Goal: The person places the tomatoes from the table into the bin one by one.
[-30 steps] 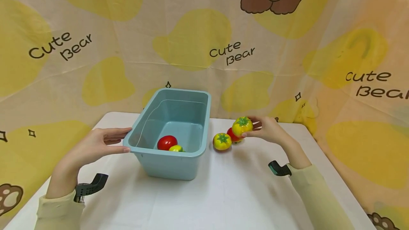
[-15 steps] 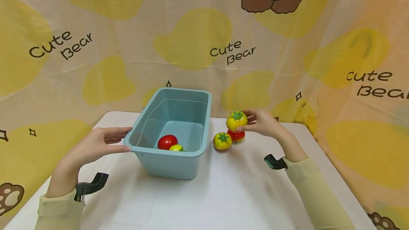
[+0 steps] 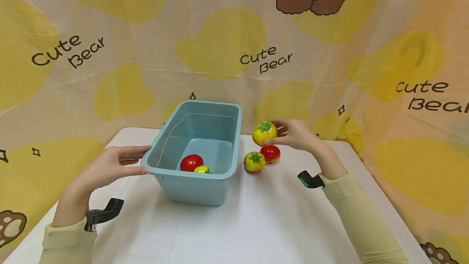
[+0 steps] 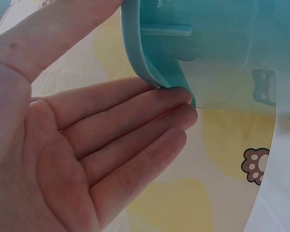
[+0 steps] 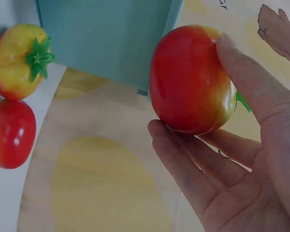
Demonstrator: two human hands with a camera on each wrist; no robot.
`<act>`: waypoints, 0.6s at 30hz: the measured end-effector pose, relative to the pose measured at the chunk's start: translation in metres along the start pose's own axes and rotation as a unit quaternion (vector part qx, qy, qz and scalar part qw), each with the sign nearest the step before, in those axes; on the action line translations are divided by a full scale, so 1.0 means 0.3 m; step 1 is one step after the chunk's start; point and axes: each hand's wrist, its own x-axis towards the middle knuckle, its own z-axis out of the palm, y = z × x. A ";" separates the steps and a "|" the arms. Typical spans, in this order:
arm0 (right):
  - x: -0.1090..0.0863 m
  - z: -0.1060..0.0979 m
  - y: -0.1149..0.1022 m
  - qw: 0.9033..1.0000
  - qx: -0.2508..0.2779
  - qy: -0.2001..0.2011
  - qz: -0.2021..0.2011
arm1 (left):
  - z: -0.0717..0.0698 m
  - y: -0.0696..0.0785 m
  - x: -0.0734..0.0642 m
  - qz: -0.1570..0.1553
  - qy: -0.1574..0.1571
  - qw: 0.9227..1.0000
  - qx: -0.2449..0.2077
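Note:
My right hand (image 3: 298,135) pinches a tomato (image 3: 264,134) between thumb and fingertips, above the table and right of the bin. Yellow with a green leafy top in the head view, that tomato (image 5: 191,79) shows a red underside in the right wrist view. Straight fingers of my left hand (image 3: 106,169) touch the blue-grey bin (image 3: 194,190) at its left rim, thumb near the front corner. Inside the bin lie a red tomato (image 3: 191,163) and a yellow one partly hidden by the front wall. Below the held fruit, a yellow tomato (image 3: 254,161) and a red tomato (image 3: 270,153) rest side by side.
The white table (image 3: 256,227) runs back to a patterned cloth backdrop (image 3: 212,44), which also borders it at both sides. The bin's long right wall (image 3: 236,146) stands between its inside and the loose tomatoes.
My right hand has carried its tomato up and leftward toward the bin, uncovering more of the red tomato on the table. The left hand and the bin have stayed in place.

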 end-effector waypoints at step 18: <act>0.060 -0.012 -0.089 1.000 0.001 -0.006 -0.022 | 0.000 -0.009 0.001 0.002 0.002 1.000 0.001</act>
